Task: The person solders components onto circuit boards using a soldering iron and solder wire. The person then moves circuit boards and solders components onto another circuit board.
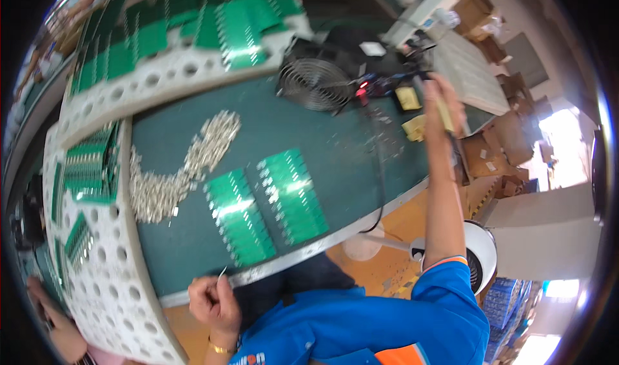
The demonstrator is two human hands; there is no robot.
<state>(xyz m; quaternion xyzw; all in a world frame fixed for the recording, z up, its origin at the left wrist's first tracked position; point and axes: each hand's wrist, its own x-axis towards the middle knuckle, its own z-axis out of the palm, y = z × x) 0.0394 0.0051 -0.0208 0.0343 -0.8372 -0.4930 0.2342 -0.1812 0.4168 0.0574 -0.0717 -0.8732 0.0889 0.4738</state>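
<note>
My left hand (215, 305) is closed at the table's near edge, with a short, thin silvery wire (223, 271) sticking up from the pinched finger and thumb. My right hand (448, 100) reaches to the far right and is closed around a soldering iron (445, 115) with a yellowish handle; its tip is hard to make out. Beside that hand lie yellow sponges (414, 129), one in a dark holder. Two green circuit board panels (240, 218) (293, 197) lie side by side on the green table mat (342, 165), small metal parts along their edges.
A heap of small silvery parts (174, 178) spreads at the left. White perforated foam racks (109, 262) hold more green boards (242, 29) left and behind. A black fan (316, 81) stands at the back, near a cable. Another person's arm (55, 320) shows at lower left.
</note>
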